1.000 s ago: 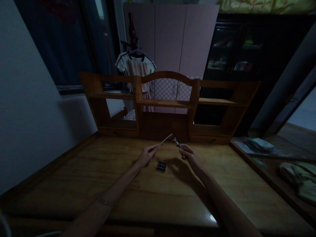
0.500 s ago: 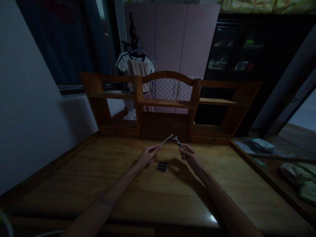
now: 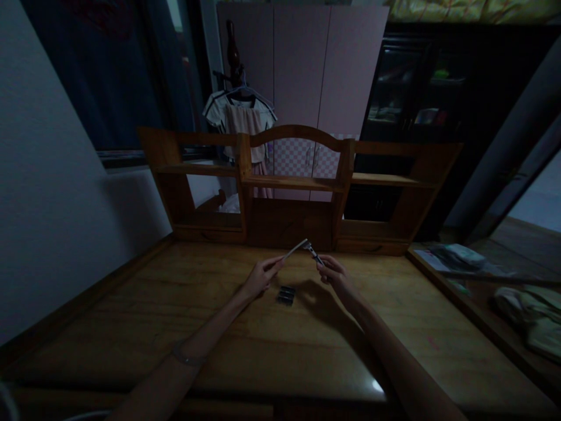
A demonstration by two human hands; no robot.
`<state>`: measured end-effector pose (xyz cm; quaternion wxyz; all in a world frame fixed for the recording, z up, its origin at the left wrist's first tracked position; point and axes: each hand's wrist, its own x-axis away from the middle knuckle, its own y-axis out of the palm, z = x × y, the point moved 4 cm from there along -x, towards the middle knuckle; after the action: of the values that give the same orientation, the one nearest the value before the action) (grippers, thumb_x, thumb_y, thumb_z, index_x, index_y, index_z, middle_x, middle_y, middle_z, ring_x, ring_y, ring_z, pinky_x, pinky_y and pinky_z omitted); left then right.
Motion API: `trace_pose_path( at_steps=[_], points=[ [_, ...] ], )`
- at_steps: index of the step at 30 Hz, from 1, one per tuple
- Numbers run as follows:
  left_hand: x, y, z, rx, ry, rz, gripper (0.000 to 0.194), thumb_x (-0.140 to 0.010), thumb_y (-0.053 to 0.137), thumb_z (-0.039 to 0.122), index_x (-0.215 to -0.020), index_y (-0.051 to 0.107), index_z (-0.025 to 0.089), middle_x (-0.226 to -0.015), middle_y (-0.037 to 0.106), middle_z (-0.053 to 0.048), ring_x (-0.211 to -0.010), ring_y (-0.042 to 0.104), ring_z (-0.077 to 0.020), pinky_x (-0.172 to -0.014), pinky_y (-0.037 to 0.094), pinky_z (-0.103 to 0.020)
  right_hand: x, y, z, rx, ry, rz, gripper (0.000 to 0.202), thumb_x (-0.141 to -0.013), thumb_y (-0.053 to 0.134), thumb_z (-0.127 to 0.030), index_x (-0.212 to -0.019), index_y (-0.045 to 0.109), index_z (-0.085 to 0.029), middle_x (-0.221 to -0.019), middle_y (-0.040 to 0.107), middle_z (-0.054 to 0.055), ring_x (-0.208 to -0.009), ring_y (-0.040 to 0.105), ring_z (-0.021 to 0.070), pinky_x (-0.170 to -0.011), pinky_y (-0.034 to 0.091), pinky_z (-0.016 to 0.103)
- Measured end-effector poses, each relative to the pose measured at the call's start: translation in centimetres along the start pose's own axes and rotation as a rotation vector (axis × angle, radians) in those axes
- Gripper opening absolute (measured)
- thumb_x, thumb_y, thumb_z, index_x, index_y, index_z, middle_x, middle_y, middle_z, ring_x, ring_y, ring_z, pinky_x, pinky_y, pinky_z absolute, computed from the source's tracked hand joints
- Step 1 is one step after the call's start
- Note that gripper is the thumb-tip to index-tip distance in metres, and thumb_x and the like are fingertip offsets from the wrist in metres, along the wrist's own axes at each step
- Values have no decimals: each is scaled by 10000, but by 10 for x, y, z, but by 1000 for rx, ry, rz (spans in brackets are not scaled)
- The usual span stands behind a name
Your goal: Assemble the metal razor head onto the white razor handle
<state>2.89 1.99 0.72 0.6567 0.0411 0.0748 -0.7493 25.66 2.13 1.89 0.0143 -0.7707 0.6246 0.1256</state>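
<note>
My left hand (image 3: pixel 262 278) pinches the lower end of a thin pale stick (image 3: pixel 294 249), which slants up to the right. In my right hand (image 3: pixel 333 272) is a razor (image 3: pixel 314 252) with a dark and silver handle, its head tilted up to the left. The razor's head meets or nearly meets the stick's upper end; whether they touch is hard to tell. Below, between the hands, a small black ribbed item (image 3: pixel 286 295) lies on the wooden desk (image 3: pixel 210 333). The light is dim, so fine details are lost.
A wooden shelf unit (image 3: pixel 298 185) stands along the desk's far edge. At right, beyond a raised wooden edge, lie papers and plastic bags (image 3: pixel 460 257) and a pale cloth bundle (image 3: pixel 534 316). A white wall (image 3: pixel 65 234) borders the left side.
The razor's head has shifted slightly left, closer to the stick's tip. My left hand keeps nearly the same place, and the view has drifted a little.
</note>
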Motion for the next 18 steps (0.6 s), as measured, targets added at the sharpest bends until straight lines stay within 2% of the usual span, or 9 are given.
trace_pose_path(
  at_steps=[3,7,10,15,18],
  points=[
    [0,-2,4,-3,29,35,632,-761,595,541,-1234,573,123,-523,329,83,-376,229,-29,-339,161,-159,0,0,0,-9,-6,-6,315,-712,701,-424,-968,659,-246,-764,484,-3,-638,398,118,-520,276,244],
    [1,0,7,-48,38,-7,626,-777,574,545,-1235,577,119,-505,329,81,-375,239,-35,-344,161,-164,1,0,-1,-16,-24,-14,279,-735,690,-400,-967,655,-250,-786,490,1,-660,403,124,-526,279,241],
    [1,0,6,-68,35,6,631,-787,558,553,-1244,568,118,-498,325,83,-367,229,-35,-347,150,-171,2,1,-1,-18,-24,-33,270,-756,673,-388,-989,651,-253,-801,495,1,-656,401,121,-535,286,243],
    [-1,-1,-1,-136,-2,5,636,-798,522,577,-1243,554,124,-541,364,74,-371,229,-34,-354,163,-172,3,3,-2,-6,-22,-24,287,-744,682,-388,-993,651,-249,-821,514,7,-662,409,123,-533,285,243],
    [-5,-4,-8,-238,-3,4,554,-836,446,573,-1123,605,126,-563,408,57,-389,289,-47,-371,208,-171,3,3,-2,14,-46,-47,293,-750,671,-394,-1003,651,-248,-833,523,9,-658,411,122,-538,292,246]
  ],
)
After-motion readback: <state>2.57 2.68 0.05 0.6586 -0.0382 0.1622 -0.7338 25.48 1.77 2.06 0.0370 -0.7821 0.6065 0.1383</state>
